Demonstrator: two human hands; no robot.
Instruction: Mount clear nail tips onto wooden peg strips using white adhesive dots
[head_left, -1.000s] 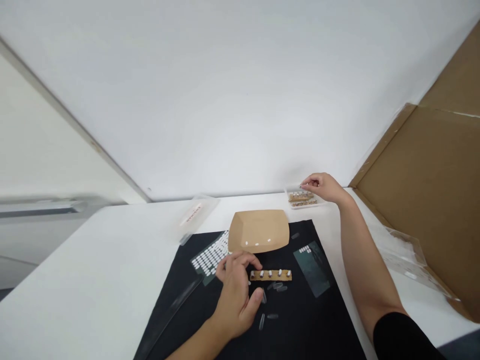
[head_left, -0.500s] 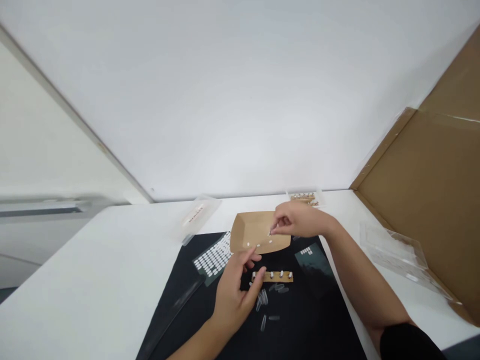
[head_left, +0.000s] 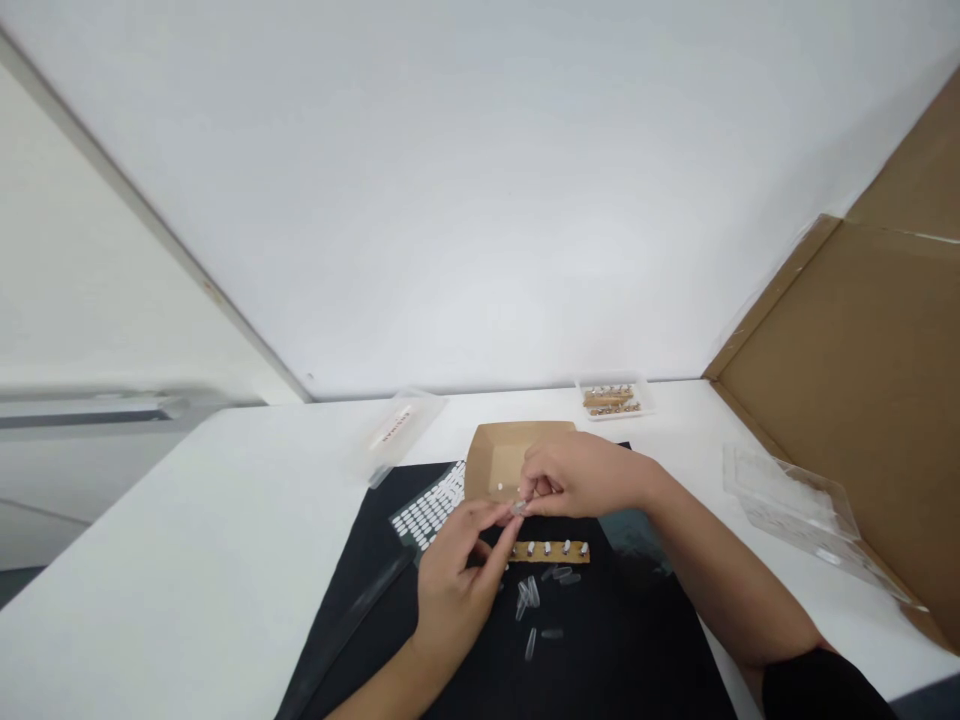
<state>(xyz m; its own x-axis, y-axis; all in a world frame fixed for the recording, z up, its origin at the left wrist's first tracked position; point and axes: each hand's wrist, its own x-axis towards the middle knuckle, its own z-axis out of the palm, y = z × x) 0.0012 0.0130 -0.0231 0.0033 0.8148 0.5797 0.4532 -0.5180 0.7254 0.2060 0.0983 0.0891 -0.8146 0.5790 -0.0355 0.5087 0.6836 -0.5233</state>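
A white table [head_left: 187, 520] is backed by a plain white wall [head_left: 480, 200], softly lit, brightest just above the tabletop. At nine o'clock, a pale panel [head_left: 90, 270] is bordered by a slanting strip [head_left: 135, 200]. At three o'clock, the table's edge is flanked by brown cardboard [head_left: 862, 400].

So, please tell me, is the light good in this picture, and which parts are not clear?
Head view: light soft, brightest across the white wall; the cardboard at the edge looks stretched, probably by a wide lens; the small piece between the left hand and right hand is too soft to identify; red lettering on the clear case blurs.
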